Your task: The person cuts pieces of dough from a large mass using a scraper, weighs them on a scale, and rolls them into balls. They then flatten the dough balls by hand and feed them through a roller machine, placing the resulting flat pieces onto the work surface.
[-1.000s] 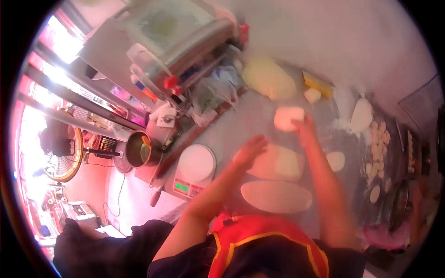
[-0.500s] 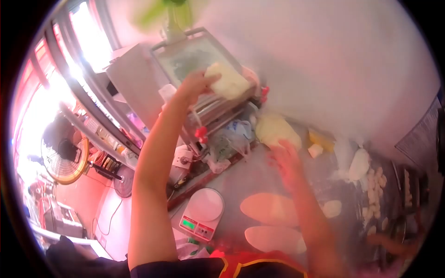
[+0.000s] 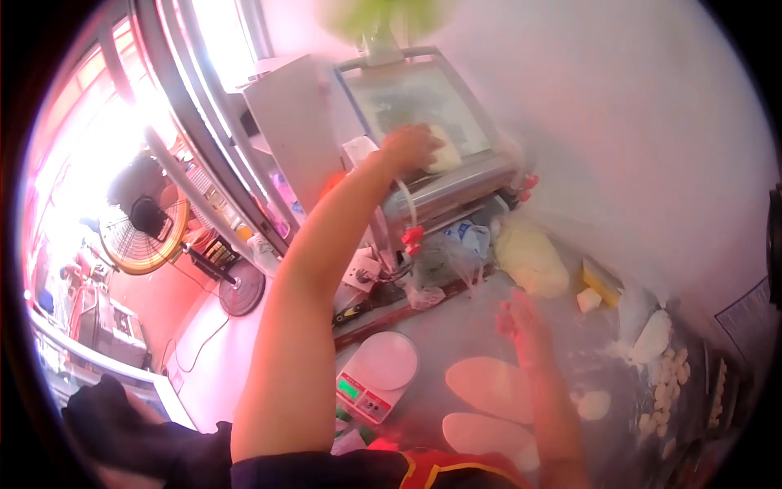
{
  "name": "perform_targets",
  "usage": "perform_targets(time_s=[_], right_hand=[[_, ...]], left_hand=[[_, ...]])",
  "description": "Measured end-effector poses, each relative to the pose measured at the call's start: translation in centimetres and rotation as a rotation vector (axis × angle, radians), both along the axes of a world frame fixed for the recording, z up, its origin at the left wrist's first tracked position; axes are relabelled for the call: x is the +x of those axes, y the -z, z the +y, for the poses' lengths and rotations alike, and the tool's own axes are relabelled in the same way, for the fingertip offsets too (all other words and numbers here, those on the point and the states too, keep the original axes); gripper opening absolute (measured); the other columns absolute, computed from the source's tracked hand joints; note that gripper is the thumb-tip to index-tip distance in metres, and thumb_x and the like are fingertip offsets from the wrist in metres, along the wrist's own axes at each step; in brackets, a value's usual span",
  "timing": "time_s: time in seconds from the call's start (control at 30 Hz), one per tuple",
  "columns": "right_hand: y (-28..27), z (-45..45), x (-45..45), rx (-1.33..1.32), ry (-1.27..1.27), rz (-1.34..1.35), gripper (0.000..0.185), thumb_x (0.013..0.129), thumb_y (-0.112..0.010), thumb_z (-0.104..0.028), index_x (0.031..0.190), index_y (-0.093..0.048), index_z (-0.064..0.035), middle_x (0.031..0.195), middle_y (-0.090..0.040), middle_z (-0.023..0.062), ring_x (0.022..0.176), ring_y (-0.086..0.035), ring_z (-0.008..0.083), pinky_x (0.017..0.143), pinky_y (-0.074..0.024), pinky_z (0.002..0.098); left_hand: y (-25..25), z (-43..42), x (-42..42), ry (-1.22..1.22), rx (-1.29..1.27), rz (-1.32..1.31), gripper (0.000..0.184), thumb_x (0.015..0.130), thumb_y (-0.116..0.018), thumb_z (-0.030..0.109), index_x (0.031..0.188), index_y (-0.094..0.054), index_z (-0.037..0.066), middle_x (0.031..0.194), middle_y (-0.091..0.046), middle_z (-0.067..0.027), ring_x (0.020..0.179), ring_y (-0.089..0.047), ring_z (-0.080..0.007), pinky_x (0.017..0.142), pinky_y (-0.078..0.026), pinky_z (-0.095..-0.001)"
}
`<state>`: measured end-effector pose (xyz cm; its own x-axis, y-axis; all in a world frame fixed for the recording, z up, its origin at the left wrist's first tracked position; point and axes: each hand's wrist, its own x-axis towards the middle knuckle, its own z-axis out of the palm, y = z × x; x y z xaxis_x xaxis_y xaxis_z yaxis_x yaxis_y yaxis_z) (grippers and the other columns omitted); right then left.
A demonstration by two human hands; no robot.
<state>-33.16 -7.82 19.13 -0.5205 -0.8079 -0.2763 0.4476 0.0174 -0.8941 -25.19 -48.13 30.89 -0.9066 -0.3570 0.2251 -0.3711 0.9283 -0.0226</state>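
Note:
My left hand [image 3: 413, 150] reaches over a dough sheeter [image 3: 460, 184] and grips a pale piece of dough [image 3: 445, 151] just behind its metal roller. Part of that dough is covered by my fingers. Lower down, my right hand [image 3: 525, 324] hovers above the grey table with its fingers apart and nothing in them. A big lump of dough [image 3: 533, 259] lies just beyond my right fingertips, not touched. Under my right forearm are two flat oval pieces, one dough oval [image 3: 489, 385] above another dough oval [image 3: 481, 435].
A kitchen scale [image 3: 379, 375] with a lit green display stands on the table's left. Plastic bags [image 3: 464, 253] lie below the sheeter. Small dough pieces [image 3: 664, 387] line the right side, near a yellow block [image 3: 600, 284]. A floor fan [image 3: 147, 220] stands at left.
My left hand has lowered the piece of dough onto the sheeter by the roller. My right hand has come off the big dough lump and drawn back. The view has shifted.

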Motion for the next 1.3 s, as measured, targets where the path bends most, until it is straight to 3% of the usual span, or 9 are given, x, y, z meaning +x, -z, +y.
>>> perform_targets(time_s=[0.2, 0.27, 0.3, 0.33, 0.43, 0.5, 0.6, 0.7, 1.3], right_hand=[[0.0, -5.1, 0.6, -0.008, -0.115, 0.023, 0.049, 0.089, -0.061, -0.019, 0.131, -0.042, -0.0020, 0.112, -0.059, 0.0123, 0.090, -0.061, 0.0191, 0.078, -0.0509, 0.0327], [1.2, -7.4, -0.2, -0.051, -0.139, 0.024, 0.050, 0.088, -0.063, -0.021, 0.131, -0.043, -0.0030, 0.109, -0.060, 0.0118, 0.088, -0.062, 0.0193, 0.077, -0.0518, 0.0335], [1.7, -8.5, -0.6, -0.080, -0.137, 0.029, 0.050, 0.088, -0.064, -0.022, 0.130, -0.044, -0.0036, 0.107, -0.061, 0.0114, 0.087, -0.062, 0.0194, 0.077, -0.0523, 0.0339], [2.6, -9.9, -1.2, -0.062, -0.133, 0.054, 0.050, 0.088, -0.064, -0.023, 0.129, -0.045, -0.0040, 0.107, -0.061, 0.0108, 0.086, -0.062, 0.0196, 0.077, -0.0523, 0.0338], [6.8, -13.9, -4.2, -0.157, -0.176, 0.085, 0.046, 0.089, -0.063, -0.027, 0.127, -0.048, -0.0055, 0.106, -0.061, 0.0089, 0.085, -0.061, 0.0204, 0.077, -0.0523, 0.0336], [7.1, -16.3, -5.8, -0.189, -0.240, -0.026, 0.044, 0.089, -0.062, -0.028, 0.125, -0.049, -0.0064, 0.107, -0.060, 0.0088, 0.087, -0.061, 0.0203, 0.078, -0.0522, 0.0343], [6.1, -18.8, -5.8, -0.269, -0.211, -0.301, 0.042, 0.092, -0.060, -0.030, 0.125, -0.050, -0.0066, 0.111, -0.059, 0.0111, 0.098, -0.059, 0.0256, 0.081, -0.0517, 0.0372], [4.4, -22.8, -4.9, -0.446, -0.306, -0.615, 0.044, 0.093, -0.058, -0.030, 0.127, -0.048, -0.0044, 0.115, -0.057, 0.0138, 0.104, -0.057, 0.0301, 0.085, -0.0507, 0.0414], [9.1, -27.4, -6.6, -0.486, -0.242, -0.774, 0.048, 0.092, -0.058, -0.028, 0.130, -0.045, -0.0019, 0.119, -0.056, 0.0165, 0.108, -0.056, 0.0299, 0.090, -0.0473, 0.0411]], left_hand=[[0.5, 1.8, 0.7, 0.052, 0.013, 0.013, 0.037, 0.089, -0.051, 0.026, 0.122, -0.061, 0.014, 0.123, -0.058, -0.0139, 0.114, -0.052, -0.0324, 0.098, -0.041, -0.0406], [1.8, 1.3, -0.3, 0.046, -0.132, -0.050, 0.029, 0.083, -0.054, 0.022, 0.108, -0.065, 0.013, 0.107, -0.063, -0.0149, 0.106, -0.057, -0.0324, 0.091, -0.047, -0.0422], [1.2, 2.7, 0.7, 0.054, -0.131, 0.116, 0.026, 0.078, -0.058, 0.020, 0.102, -0.065, 0.012, 0.100, -0.063, -0.0143, 0.101, -0.059, -0.0324, 0.086, -0.049, -0.0431], [2.0, 1.8, -0.5, -0.081, 0.074, 0.129, 0.025, 0.077, -0.061, 0.020, 0.100, -0.064, 0.011, 0.099, -0.062, -0.0142, 0.099, -0.060, -0.0333, 0.085, -0.050, -0.0444], [3.9, 1.0, -0.9, -0.092, -0.027, 0.319, 0.030, 0.077, -0.066, 0.032, 0.100, -0.066, 0.012, 0.124, -0.053, -0.0134, 0.115, -0.052, -0.0327, 0.092, -0.047, -0.0435], [1.9, 2.2, -0.5, -0.151, 0.115, 0.134, 0.027, 0.078, -0.066, 0.032, 0.097, -0.069, 0.014, 0.119, -0.058, -0.0106, 0.115, -0.052, -0.0308, 0.088, -0.048, -0.0431], [1.2, 2.9, 0.1, -0.150, 0.125, 0.168, 0.025, 0.078, -0.065, 0.033, 0.092, -0.070, 0.014, 0.110, -0.063, -0.0089, 0.110, -0.055, -0.0306, 0.086, -0.048, -0.0433], [2.0, 1.7, -1.0, -0.169, 0.034, 0.202, 0.022, 0.069, -0.065, 0.027, 0.086, -0.073, 0.016, 0.101, -0.067, -0.0079, 0.101, -0.061, -0.0285, 0.087, -0.048, -0.0406], [-0.5, 3.2, 0.1, -0.126, 0.172, 0.074, 0.024, 0.070, -0.065, 0.028, 0.089, -0.073, 0.017, 0.101, -0.067, -0.0075, 0.101, -0.061, -0.0279, 0.087, -0.048, -0.0407]])
